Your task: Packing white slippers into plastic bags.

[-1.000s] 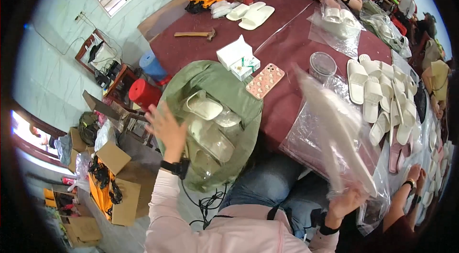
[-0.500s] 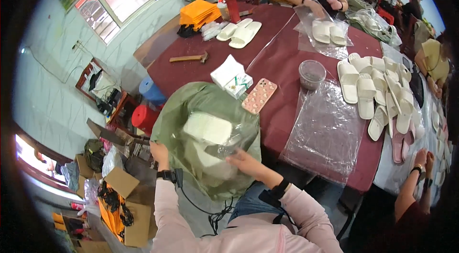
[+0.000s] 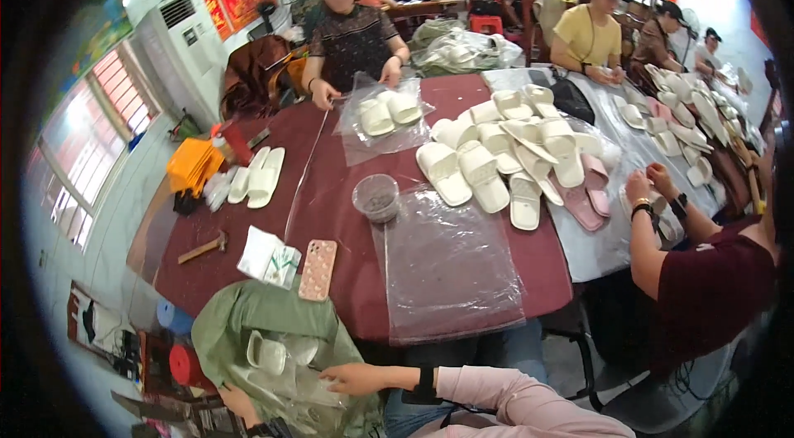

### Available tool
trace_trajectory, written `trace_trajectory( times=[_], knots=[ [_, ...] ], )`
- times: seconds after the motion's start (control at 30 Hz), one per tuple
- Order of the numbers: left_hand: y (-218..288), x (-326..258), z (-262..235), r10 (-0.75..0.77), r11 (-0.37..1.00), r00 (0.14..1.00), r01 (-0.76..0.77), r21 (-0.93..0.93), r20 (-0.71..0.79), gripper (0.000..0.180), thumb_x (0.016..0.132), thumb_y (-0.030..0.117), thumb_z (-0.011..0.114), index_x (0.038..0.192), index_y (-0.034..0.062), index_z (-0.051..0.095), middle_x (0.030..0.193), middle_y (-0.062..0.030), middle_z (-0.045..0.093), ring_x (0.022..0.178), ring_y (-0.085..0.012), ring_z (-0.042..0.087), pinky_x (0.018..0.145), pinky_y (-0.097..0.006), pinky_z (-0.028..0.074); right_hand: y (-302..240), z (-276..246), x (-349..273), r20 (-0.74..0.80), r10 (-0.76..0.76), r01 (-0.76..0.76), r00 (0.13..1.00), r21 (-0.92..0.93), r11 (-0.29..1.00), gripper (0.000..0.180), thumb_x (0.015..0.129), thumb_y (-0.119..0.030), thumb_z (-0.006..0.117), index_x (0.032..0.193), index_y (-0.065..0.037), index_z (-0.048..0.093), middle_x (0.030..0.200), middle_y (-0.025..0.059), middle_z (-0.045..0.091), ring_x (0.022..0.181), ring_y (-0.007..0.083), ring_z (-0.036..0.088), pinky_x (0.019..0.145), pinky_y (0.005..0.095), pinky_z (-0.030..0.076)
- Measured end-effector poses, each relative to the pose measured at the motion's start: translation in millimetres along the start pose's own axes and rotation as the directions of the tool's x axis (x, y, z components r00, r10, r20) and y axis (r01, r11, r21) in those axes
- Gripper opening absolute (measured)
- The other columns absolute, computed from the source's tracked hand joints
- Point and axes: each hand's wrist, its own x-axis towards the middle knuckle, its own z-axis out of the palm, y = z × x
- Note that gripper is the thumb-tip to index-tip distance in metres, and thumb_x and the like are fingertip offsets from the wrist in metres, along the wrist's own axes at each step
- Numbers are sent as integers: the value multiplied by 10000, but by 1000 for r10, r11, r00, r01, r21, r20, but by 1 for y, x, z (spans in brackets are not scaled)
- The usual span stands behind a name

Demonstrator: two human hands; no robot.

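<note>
At the table's near left edge an olive-green sack (image 3: 273, 303) gapes open, with white slippers (image 3: 266, 353) in clear plastic lying inside. My left hand (image 3: 240, 406) grips the sack's left rim, fingers closed on the cloth. My right hand (image 3: 347, 378) reaches over the sack's mouth from the right. Its fingers are stretched out above the clear wrapping and hold nothing that I can see. Close beyond the sack lie a pink patterned phone (image 3: 318, 270) and a white tissue pack (image 3: 269, 256).
Clear plastic bags (image 3: 451, 272) lie flat on the dark red table (image 3: 347, 297), beside a clear round tub (image 3: 376, 198). White slippers (image 3: 484, 177) are heaped at right. A hammer (image 3: 203, 248) lies at left. Across the table a co-worker (image 3: 351, 49) handles bagged slippers; another person sits at right.
My view has swung up and to the right. The bagged white slippers beneath my right hand have gone lower into the sack, and that hand stays over its mouth.
</note>
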Motion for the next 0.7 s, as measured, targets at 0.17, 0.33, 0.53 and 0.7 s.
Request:
trace_trajectory(
  times=[0.17,0.33,0.53,0.7],
  knots=[
    [20,-5,-15,-103,994,993,100,48,55,541,877,245,559,1323,-5,384,1218,-207,524,1090,-370,520,887,-445,433,-45,-30,-39,-91,-76,72,993,-48,996,470,925,-297,496,1300,-24,417,1199,178,556,1069,321,555,891,365,437],
    [119,-80,-72,197,959,977,-173,225,-85,594,865,325,592,1302,-21,387,1275,-261,453,1149,-430,448,878,-543,394,-31,-65,-76,-427,-202,184,882,-85,979,410,912,-261,517,1243,-25,470,1037,191,611,944,348,598,789,393,470],
    [182,-117,-59,819,573,573,-820,-13,-20,596,787,121,587,1344,84,379,1383,-220,303,1281,-389,301,1032,-490,268,-42,-105,-122,-640,-175,62,748,-195,979,341,899,-234,544,1173,-32,517,981,163,631,889,327,609,770,376,479],
    [258,-203,-53,965,253,256,-823,-509,66,543,777,143,609,1281,49,432,1375,-226,318,1263,-400,312,1040,-492,241,-25,-123,-162,-764,-147,-71,628,-244,967,348,895,-237,557,1184,-48,520,972,168,637,890,307,625,767,370,488]
  ],
)
